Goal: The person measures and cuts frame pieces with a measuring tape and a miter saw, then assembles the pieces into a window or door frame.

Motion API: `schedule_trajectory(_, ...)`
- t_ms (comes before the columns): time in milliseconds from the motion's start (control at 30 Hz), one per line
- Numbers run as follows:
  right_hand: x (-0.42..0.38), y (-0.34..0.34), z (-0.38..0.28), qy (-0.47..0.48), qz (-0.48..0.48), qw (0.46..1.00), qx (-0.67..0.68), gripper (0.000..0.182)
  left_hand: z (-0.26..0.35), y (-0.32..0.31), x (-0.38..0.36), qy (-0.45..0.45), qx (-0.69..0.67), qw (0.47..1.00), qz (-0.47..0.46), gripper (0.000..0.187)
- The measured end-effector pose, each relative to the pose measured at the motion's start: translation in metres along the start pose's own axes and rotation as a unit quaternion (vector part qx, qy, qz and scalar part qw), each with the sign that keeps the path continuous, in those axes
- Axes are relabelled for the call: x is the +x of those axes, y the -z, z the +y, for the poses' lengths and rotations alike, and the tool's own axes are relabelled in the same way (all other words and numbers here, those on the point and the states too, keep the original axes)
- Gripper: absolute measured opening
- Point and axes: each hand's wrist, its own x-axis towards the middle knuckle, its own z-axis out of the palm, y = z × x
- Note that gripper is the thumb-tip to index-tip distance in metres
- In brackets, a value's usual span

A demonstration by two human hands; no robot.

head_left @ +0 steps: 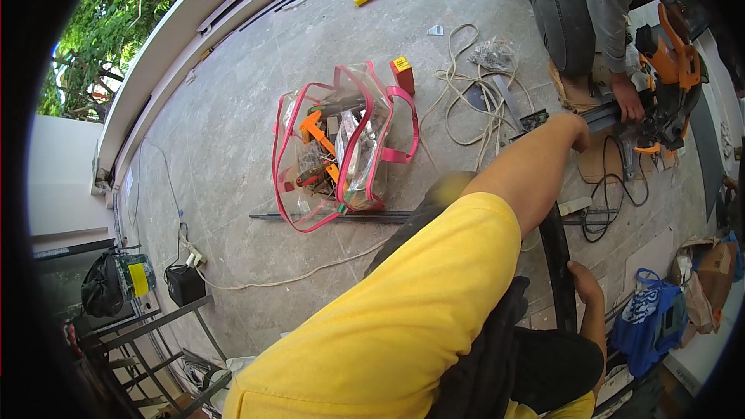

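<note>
Black bar (557,264), long and narrow with a dull sheen, lies beside the person's lap, its long axis running away from the body toward the left forearm, which hides its farther stretch. The right hand (587,285) is partly curled at its edge, thumb touching; how firmly it grips I cannot tell. The left hand (576,130) reaches near the orange-and-black power saw (671,58), its fingers and any hold hidden. A co-worker's hand (629,101) is beside the saw; a black cord (609,221) loops nearby.
</note>
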Motion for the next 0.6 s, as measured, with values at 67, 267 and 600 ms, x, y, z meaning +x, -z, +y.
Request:
schedule_trajectory(67,-0.0004,-0.0003,-0.0004,0.005,0.002,1.0,-0.008,0.038,-0.0002,-0.0001,0.0006,0.001,0.0,1.0,-0.008,0.041)
schedule_trajectory(267,-0.0017,-0.001,-0.0029,-0.004,-0.002,1.0,0.002,0.038,-0.0004,0.0003,-0.0015,0.005,-0.009,1.0,-0.003,0.04)
schedule_trajectory(600,0.0009,0.0008,0.001,-0.007,-0.008,1.0,0.012,0.038,-0.0015,-0.0015,0.0023,0.004,-0.006,1.0,-0.011,0.039)
